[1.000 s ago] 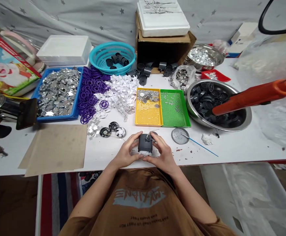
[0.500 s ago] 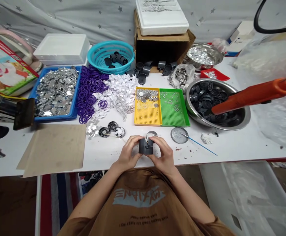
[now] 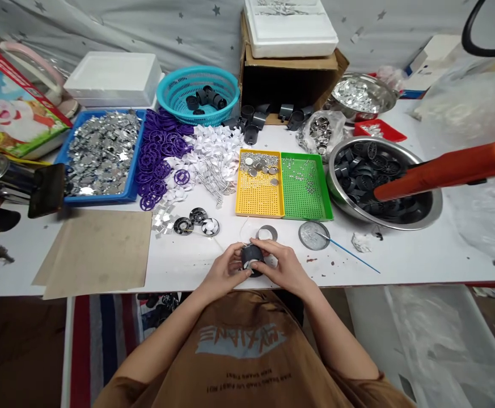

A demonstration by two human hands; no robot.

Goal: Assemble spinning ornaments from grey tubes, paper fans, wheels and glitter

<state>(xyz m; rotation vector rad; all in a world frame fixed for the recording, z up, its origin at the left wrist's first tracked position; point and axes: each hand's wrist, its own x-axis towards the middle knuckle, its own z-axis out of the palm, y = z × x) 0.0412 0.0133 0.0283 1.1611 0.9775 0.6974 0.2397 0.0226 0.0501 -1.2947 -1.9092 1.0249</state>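
Note:
Between my two hands is a dark grey plastic cylinder with something pale showing on its near side. My left hand closes round its left side, thumb at the near edge. On the right, my right hand grips it with the fingers over the top and the thumb against the pale part. A thin pale thread runs up from the cylinder. Just behind my right fingers lies a grey ring with a white disc. Several black spoked wheels rest to the left, one carrying white pieces.
Yellow and green trays of small metal parts stand ahead. A steel bowl of black parts has an orange tool over it. Left are a blue tray, purple rings and cardboard. A blue stick crosses a round dish.
The cylinder has been turned, so its notched opening no longer faces up the same way and a pale part shows at the front. My right fingers have moved over its top.

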